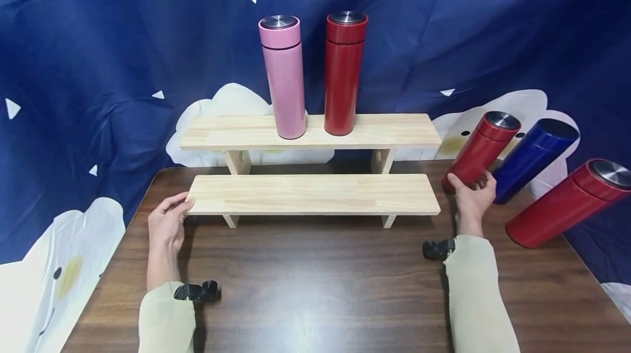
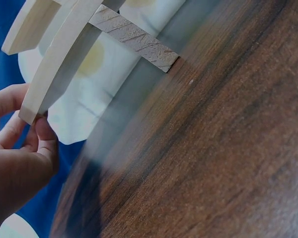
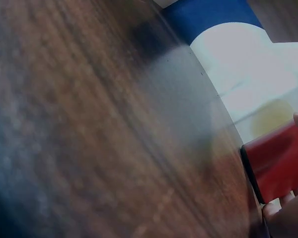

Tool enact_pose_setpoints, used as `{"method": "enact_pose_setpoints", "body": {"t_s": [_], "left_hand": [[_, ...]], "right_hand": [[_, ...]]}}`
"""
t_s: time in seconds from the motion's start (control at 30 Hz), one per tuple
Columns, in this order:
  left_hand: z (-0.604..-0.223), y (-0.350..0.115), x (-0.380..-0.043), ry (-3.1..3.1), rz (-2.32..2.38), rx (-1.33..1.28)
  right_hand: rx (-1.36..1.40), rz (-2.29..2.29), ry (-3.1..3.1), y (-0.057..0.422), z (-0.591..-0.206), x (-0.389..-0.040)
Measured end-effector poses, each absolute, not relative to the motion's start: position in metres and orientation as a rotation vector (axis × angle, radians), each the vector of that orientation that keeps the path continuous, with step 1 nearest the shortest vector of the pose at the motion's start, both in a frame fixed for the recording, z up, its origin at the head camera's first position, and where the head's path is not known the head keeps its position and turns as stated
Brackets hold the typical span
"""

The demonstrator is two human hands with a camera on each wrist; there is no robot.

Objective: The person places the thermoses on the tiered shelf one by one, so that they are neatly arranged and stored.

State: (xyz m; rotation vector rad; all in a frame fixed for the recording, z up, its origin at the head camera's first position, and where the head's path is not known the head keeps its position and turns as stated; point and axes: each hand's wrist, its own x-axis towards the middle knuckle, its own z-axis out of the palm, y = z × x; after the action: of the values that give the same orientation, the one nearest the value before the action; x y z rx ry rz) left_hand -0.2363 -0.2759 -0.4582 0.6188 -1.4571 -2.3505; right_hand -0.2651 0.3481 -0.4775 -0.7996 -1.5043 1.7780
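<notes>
My left hand (image 1: 167, 221) pinches the left end of the lower board (image 1: 313, 195) of a two-step pale wooden stand. In the left wrist view, fingers lie over the board end (image 2: 49, 69) and the thumb is below it. My right hand (image 1: 473, 199) grips a red thermos flask (image 1: 483, 147) low on its body, right of the stand. That flask's dark-rimmed base (image 3: 278, 163) shows close over the table in the right wrist view. On the upper board (image 1: 222, 131) stand a pink flask (image 1: 286, 84) and another red flask (image 1: 342, 79), side by side.
A blue flask (image 1: 534, 158) stands just right of my right hand, and a third red flask (image 1: 567, 205) is farther right by the table edge. The brown wooden table (image 1: 315, 276) carries the stand. A blue curtain (image 1: 148, 24) with white cartoon shapes hangs behind.
</notes>
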Motion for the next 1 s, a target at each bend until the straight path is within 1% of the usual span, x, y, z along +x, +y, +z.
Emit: {"method": "enact_pose_setpoints", "body": {"t_s": [0.67, 1.0], "left_hand": [[-0.4587, -0.2764, -0.2378, -1.466, -2.334, 0.622], [-0.4587, -0.2767, -0.2369, -1.471, -2.345, 0.627]], "right_hand": [[-0.837, 1.719, -1.613, 0.3527, -0.4768, -0.2710], [-0.894, 1.657, -1.693, 0.3532, -0.4765, -0.2661]]}}
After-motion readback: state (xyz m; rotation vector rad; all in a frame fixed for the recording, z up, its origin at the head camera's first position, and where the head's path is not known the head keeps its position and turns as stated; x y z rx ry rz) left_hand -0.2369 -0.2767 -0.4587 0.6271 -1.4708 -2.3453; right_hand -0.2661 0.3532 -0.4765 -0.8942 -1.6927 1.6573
